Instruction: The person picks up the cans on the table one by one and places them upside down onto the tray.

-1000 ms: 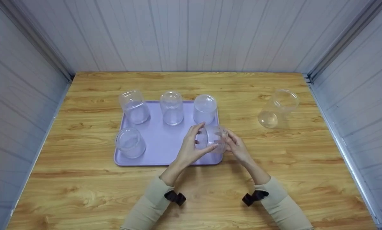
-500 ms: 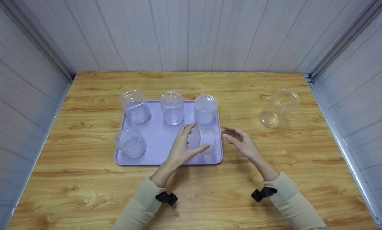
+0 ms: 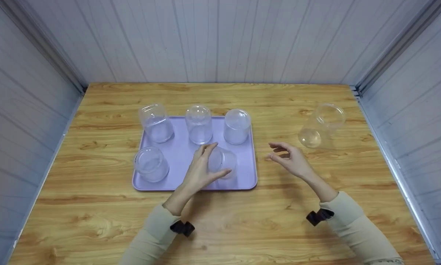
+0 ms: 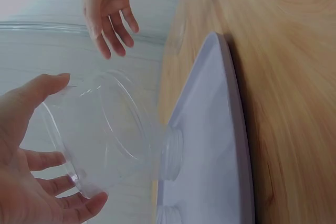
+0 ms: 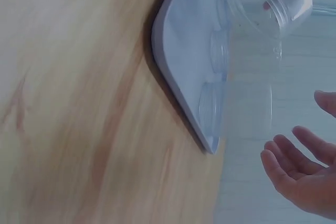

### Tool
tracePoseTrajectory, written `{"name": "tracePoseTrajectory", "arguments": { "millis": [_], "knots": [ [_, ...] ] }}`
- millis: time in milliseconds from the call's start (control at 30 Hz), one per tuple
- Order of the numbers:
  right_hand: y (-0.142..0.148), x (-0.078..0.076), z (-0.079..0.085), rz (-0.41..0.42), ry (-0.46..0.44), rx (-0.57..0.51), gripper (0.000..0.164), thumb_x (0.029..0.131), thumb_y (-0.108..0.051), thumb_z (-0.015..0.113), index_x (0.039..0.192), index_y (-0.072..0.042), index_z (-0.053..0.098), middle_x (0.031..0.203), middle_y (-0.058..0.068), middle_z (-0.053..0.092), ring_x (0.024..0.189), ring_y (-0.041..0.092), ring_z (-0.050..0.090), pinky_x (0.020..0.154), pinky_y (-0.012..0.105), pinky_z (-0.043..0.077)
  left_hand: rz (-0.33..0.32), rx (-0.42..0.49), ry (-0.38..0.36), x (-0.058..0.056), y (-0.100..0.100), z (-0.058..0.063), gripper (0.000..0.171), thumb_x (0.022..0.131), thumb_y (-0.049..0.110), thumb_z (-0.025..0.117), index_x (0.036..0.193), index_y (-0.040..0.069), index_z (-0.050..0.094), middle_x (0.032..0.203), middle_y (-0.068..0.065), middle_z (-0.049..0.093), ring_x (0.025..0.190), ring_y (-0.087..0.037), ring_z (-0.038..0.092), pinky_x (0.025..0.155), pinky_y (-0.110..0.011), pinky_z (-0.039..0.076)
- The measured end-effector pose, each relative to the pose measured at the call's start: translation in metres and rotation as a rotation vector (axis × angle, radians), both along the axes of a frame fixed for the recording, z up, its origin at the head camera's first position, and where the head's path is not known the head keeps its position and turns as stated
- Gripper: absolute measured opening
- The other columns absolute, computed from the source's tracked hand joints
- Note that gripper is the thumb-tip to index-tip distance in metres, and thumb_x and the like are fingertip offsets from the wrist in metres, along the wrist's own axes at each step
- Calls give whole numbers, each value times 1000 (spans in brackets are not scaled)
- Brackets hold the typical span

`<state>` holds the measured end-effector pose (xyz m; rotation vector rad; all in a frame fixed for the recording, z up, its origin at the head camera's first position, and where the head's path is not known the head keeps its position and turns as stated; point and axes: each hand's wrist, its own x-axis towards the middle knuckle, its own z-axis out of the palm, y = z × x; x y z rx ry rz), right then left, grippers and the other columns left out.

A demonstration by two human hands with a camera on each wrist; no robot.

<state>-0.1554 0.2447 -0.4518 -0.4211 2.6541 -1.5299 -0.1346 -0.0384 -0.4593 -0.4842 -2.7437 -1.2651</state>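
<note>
My left hand grips a clear jar above the front right part of a lilac tray. In the left wrist view, thumb and fingers curve round one end of this jar, and its ringed end points away from the palm. The jar is tilted, not upright. Past the tray's right edge, my right hand hovers over the table with loosely bent fingers, holding nothing. Several clear jars stand on the tray: a back left one, a back middle one, a back right one and a front left one.
A taller clear container stands on the wooden table at the back right, off the tray. Pale panel walls close in the back and both sides.
The right hand has let go of the jar and drawn away to the right. Still held by the left hand, the jar has moved left over the tray. The other jars stay put.
</note>
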Motion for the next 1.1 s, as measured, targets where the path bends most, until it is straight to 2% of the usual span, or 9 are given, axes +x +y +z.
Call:
{"name": "tracePoseTrajectory", "arguments": {
  "millis": [233, 533, 767, 867, 1100],
  "knots": [
    [19, -5, 15, -5, 45, 177, 44, 82, -19, 63, 119, 3, 51, 117, 20, 52, 102, 33, 49, 82, 47, 43, 9, -91, 4, -5, -10, 1, 83, 64, 38, 76, 130, 3, 40, 121, -16, 41, 109, -35, 41, 87, -46, 39],
    [42, -15, 31, -40, 172, 377, 50, 83, -23, 63, 121, 6, 48, 117, 24, 49, 101, 37, 47, 79, 49, 43, 18, -198, 13, -12, -20, -1, 83, 61, 34, 79, 128, 1, 44, 116, -18, 44, 102, -36, 43, 82, -48, 40],
    [55, -24, 38, -84, 222, 423, 53, 81, -20, 65, 121, 8, 46, 118, 26, 47, 110, 41, 41, 90, 53, 33, 14, -275, -7, -16, -22, -4, 85, 58, 31, 82, 129, 3, 44, 116, -17, 44, 102, -36, 42, 79, -47, 41],
    [61, -29, 40, -109, 229, 446, 53, 80, -18, 66, 121, 9, 46, 118, 26, 46, 111, 42, 39, 91, 54, 31, 17, -300, -18, -18, -23, -5, 86, 56, 30, 83, 129, 5, 44, 116, -16, 44, 102, -36, 42, 76, -48, 41],
    [75, -41, 48, -139, 187, 508, 61, 80, -24, 66, 124, 10, 41, 123, 31, 39, 114, 46, 33, 92, 56, 28, 13, -347, -36, -21, -25, -6, 88, 55, 28, 83, 130, 7, 43, 118, -18, 43, 103, -37, 41, 74, -48, 40]
  ]
}}
